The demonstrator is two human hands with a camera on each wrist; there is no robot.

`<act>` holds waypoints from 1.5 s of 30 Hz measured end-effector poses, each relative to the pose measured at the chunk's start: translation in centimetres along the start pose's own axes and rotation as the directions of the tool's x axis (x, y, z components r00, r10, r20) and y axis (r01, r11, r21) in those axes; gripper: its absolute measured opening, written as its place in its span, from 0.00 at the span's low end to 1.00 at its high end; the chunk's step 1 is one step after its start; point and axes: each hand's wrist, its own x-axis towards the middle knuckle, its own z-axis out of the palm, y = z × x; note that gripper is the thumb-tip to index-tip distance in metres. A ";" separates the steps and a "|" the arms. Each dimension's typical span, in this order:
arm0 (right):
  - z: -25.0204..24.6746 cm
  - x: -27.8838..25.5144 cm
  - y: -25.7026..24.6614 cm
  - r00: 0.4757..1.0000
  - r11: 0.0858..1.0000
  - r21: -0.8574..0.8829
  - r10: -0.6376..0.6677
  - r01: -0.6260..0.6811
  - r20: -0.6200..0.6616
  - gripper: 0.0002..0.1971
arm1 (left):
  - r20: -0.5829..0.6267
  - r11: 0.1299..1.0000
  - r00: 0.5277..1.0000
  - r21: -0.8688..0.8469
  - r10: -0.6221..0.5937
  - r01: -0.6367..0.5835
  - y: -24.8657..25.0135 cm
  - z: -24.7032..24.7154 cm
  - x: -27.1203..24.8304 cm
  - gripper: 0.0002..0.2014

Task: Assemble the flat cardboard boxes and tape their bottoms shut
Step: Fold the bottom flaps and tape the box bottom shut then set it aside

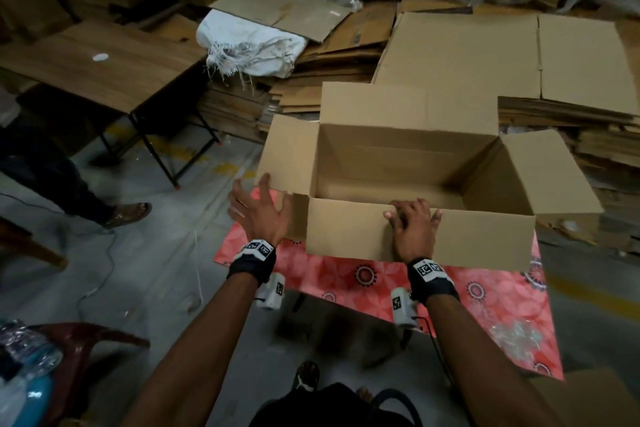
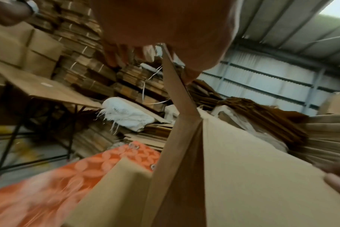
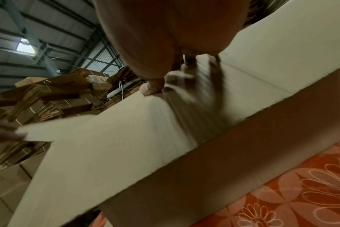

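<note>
Where the head camera looks down, an opened cardboard box (image 1: 398, 177) stands on a red flowered cloth (image 1: 485, 291), its four top flaps folded outward. Beside the box's near left corner, the left hand (image 1: 258, 210) spreads its straight fingers wide, the fingertips touching the edge of the left flap and gripping nothing. On the box's near flap, the right hand (image 1: 414, 227) lies with its fingers curled over the fold at the rim. Behind the box lie flat cardboard sheets (image 1: 502, 55) and stacked cartons, with a white sack (image 1: 252, 45) beyond the box's far left corner and a wooden folding table (image 1: 100, 59) further left.

From the left wrist, the left hand's fingers (image 2: 115, 56) point down beside the upright edge of the box's left flap (image 2: 177, 95), open and apart from it; the picture is blurred. The cloth shows below the box.

From the right wrist, the right thumb (image 3: 151, 87) presses on the near flap (image 3: 126, 130) at its fold, while the other fingers are blurred against the cardboard. The cloth lies under the box at lower right.
</note>
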 end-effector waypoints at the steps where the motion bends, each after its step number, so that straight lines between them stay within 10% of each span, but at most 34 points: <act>1: 0.1 0.0 0.0 1.000 1.000 -0.003 -0.008 0.008 -0.012 0.14 | 0.078 1.000 0.997 0.024 -0.016 0.014 -0.3 0.3 -0.7 0.33; 9: 0.5 0.2 -0.7 0.998 1.000 0.004 0.003 -0.003 -0.056 0.13 | 0.520 0.987 0.850 -0.161 0.088 -0.003 1.4 2.4 -2.0 0.54; 16: 0.6 1.9 -2.6 0.998 0.998 -0.028 0.056 -0.056 0.006 0.15 | 0.595 0.983 0.789 -0.012 0.153 -0.181 2.1 2.4 -0.4 0.83; 20: 0.4 2.5 -5.0 0.988 0.996 -0.042 0.079 -0.074 0.132 0.24 | 0.425 0.781 0.724 0.061 0.543 -0.622 3.9 1.7 -1.3 0.74; 25: -2.9 1.5 -5.5 0.899 0.988 -0.050 -0.112 0.147 0.424 0.60 | 0.239 0.656 0.647 0.053 0.724 -0.753 5.1 1.6 -0.6 0.49; 27: -4.7 0.5 -4.8 0.905 0.959 -0.143 -0.174 0.246 0.387 0.55 | 0.077 0.691 0.692 0.042 0.717 -0.721 5.0 0.8 0.0 0.44; 30: -6.4 -0.3 -3.9 0.988 0.968 -0.202 -0.157 0.151 -0.011 0.35 | -0.127 0.798 0.788 0.053 0.602 -0.601 5.5 -0.1 1.0 0.45; 35: -8.1 1.4 -4.6 0.880 0.934 -0.278 0.072 -0.224 -0.470 0.39 | -0.312 0.925 0.930 -0.258 0.195 -0.280 7.0 1.3 2.3 0.51; 40: -6.9 2.9 -3.5 0.673 0.889 0.135 0.423 -0.438 -0.607 0.66 | -0.080 0.865 0.988 -0.497 -0.129 0.073 8.2 3.7 1.6 0.62; 45: -5.4 4.0 0.0 0.505 0.633 0.438 0.774 -0.638 -0.383 0.80 | 0.185 0.835 0.949 -0.453 -0.254 0.312 8.2 6.7 0.8 0.68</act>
